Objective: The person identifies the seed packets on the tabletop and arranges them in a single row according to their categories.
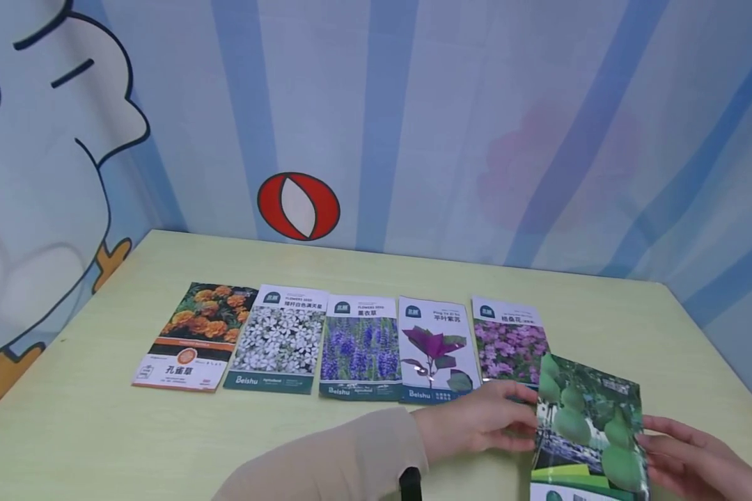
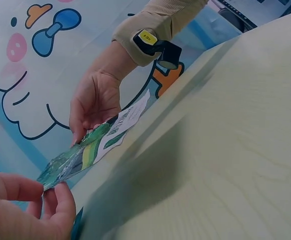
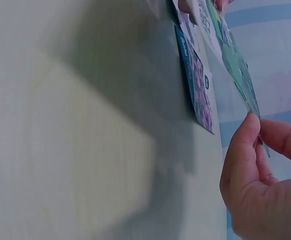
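A seed packet with green gourds (image 1: 589, 424) is held up off the table between both hands, tilted. My left hand (image 1: 482, 421) pinches its left edge; in the left wrist view thumb and fingers meet at that edge. Its right edge is pinched by my right hand (image 1: 695, 452), also seen in the right wrist view, with the thumb (image 3: 243, 145) on one face. Just behind the gourd packet lies a packet with pink-purple flowers (image 1: 510, 341), partly covered by it. Beside that is a packet with a purple-leaved plant (image 1: 435, 348), close to my left hand.
Further left in the same row lie packets with purple-blue flower spikes (image 1: 359, 351), white flowers (image 1: 278, 341) and orange marigolds (image 1: 203, 327). They rest on a pale yellow table (image 1: 163, 445). A striped cartoon backdrop (image 1: 445, 139) rises behind its far edge.
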The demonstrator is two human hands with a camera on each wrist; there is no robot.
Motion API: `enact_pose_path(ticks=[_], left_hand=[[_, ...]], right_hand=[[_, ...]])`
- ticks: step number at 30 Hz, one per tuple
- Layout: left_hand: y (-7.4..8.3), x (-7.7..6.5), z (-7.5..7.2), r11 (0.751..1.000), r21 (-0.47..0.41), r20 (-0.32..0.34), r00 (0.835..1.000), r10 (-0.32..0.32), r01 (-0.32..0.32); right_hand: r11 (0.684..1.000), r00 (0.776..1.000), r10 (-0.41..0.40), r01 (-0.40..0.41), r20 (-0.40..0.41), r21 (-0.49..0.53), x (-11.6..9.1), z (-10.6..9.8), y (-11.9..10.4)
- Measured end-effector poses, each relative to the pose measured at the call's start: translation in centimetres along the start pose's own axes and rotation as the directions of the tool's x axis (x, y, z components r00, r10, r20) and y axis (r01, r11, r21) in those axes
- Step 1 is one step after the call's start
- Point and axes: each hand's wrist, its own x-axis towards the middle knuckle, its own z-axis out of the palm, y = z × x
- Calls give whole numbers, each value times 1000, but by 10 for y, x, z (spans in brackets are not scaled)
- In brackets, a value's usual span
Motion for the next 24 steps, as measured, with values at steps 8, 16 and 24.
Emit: enact_pose_path(ticks=[8,16,24], left_hand=[[9,8,-6,999,-23,-30,999,40,-41],[12,17,-12,998,7,-30,998,61,-61],[15,25,-16,997,10,-6,997,79,-79]], right_hand=[[988,998,-8,-1,59,157,10,3,-20],[987,990,-75,56,123,149,18,7,-35],[980,946,-175,142,274,137,31,10,-46]])
